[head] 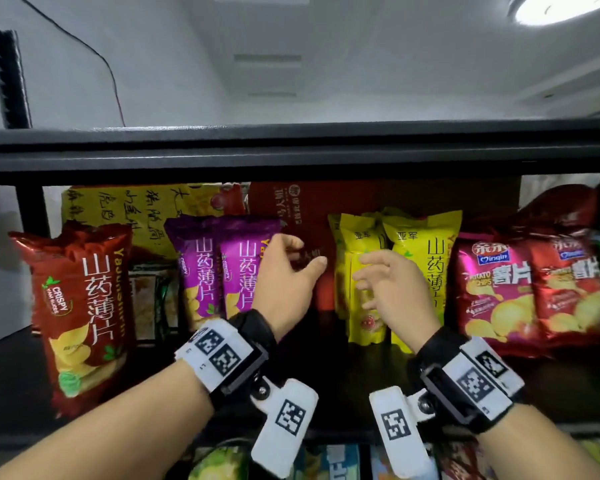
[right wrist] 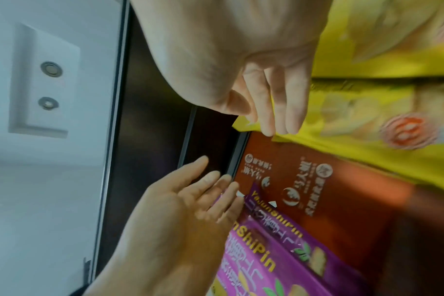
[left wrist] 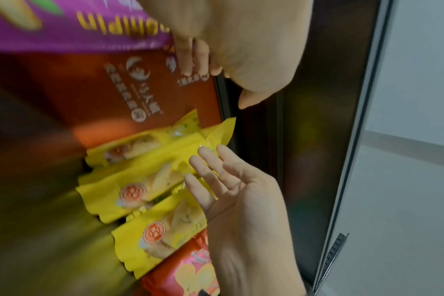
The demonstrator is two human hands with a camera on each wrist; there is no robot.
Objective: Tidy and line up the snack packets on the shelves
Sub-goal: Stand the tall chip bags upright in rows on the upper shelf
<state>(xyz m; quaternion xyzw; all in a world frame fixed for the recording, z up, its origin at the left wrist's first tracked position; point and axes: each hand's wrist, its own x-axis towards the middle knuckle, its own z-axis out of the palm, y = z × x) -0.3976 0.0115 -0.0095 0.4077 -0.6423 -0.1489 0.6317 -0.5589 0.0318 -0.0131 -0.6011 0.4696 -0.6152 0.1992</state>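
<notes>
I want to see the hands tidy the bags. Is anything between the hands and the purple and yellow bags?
Nothing visible. The left hand is right at the purple bags; the right hand is in front of the yellow bags.

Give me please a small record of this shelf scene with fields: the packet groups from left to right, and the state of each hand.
far left: red packet, upright
centre left: purple packets, side by side
behind the gap: dark red box
centre right: yellow packets
right: pink-red chip packets
left hand: open, beside purple packets, holds nothing
right hand: open, before yellow packets, contact unclear
shelf: black
</notes>
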